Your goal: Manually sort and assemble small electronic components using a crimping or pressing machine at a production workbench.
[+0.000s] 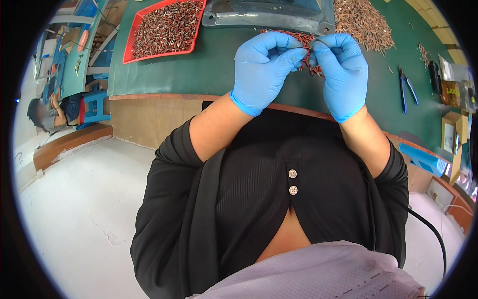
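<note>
So both hands are gloved in blue and held up close together over the green desk. On the left hand the thumb and forefinger are pressed together, and the right hand is curled the same way, tips nearly met. Whether a part is pinched there can't be told, since the tips are bunched up and it's all pretty tiny. A pile of little red parts is spread on the desk right under the fingertips.

Just beyond, a grey-blue fixture is parked. Over to the left, a red tray is loaded with more red-and-silver bits, while a big brownish heap is piled right of the fixture. Blue-handled pliers are left lying open further right, and a seated person can be spotted far left.
</note>
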Action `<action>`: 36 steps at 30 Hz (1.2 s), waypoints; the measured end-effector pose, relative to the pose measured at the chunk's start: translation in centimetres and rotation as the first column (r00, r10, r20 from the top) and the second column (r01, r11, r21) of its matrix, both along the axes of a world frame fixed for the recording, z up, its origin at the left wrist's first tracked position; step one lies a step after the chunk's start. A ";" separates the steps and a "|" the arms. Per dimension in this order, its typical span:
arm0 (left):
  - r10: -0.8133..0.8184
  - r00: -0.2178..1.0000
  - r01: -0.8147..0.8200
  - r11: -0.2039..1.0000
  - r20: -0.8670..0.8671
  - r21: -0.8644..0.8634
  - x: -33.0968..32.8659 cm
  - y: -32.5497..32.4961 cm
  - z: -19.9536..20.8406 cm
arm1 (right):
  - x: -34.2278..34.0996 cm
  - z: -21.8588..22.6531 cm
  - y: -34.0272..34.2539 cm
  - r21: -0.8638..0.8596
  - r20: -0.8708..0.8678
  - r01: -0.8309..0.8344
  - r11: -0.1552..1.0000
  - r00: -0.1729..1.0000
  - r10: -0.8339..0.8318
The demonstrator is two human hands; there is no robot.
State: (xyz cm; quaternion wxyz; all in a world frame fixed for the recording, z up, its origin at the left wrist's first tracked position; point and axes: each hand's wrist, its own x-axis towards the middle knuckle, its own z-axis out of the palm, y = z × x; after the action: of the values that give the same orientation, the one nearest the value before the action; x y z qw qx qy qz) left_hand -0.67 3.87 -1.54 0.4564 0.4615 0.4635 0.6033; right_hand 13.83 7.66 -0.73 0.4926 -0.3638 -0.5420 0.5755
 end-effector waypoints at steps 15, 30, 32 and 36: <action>0.640 0.665 -0.259 0.682 -0.386 0.684 -6.3 15.2 3.4 | -8.2 3.6 13.6 0.365 0.163 0.313 0.877 0.906 -0.391; 0.737 0.610 -0.282 0.544 -0.290 0.790 -6.4 20.6 3.2 | -11.1 5.8 17.0 0.306 0.198 0.393 0.867 0.865 -0.462; 0.750 0.596 -0.263 0.522 -0.289 0.812 -6.3 20.8 3.2 | -11.1 5.5 17.2 0.292 0.133 0.389 0.874 0.888 -0.440; 0.764 0.570 -0.272 0.523 -0.302 0.808 -6.1 20.9 3.3 | -10.8 5.3 17.3 0.297 0.142 0.377 0.877 0.891 -0.431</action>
State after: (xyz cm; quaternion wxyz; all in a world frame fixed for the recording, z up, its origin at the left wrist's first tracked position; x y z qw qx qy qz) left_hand -6.77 24.80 1.78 -0.1506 0.5925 0.4524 0.6493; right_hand 2.99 24.97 4.59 0.5878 -0.4581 -0.5721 0.3425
